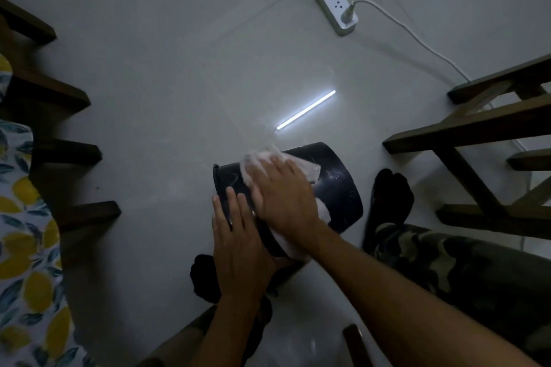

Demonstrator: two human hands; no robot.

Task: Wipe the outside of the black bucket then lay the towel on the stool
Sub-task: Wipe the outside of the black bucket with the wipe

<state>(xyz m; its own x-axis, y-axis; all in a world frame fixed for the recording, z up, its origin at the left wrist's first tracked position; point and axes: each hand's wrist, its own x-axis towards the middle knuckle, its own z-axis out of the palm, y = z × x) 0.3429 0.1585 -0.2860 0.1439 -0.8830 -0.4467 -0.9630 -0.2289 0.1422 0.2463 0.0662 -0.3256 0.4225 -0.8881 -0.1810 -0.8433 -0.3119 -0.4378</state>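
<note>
The black bucket (337,185) lies tipped on its side on the pale floor between my feet, its rim toward the left. My right hand (283,191) lies flat on its upper wall, pressing a white towel (310,171) against the plastic; the towel shows beyond my fingers and under my wrist. My left hand (235,235) grips the bucket's rim end, fingers spread over the edge, steadying it. A wooden stool (489,128) stands to the right, only its legs and rungs visible.
A white power strip (334,6) with plugged cables lies on the floor at the back. Dark wooden chair legs (68,152) and a lemon-print cloth (24,247) line the left. My black-socked foot (390,197) rests right of the bucket.
</note>
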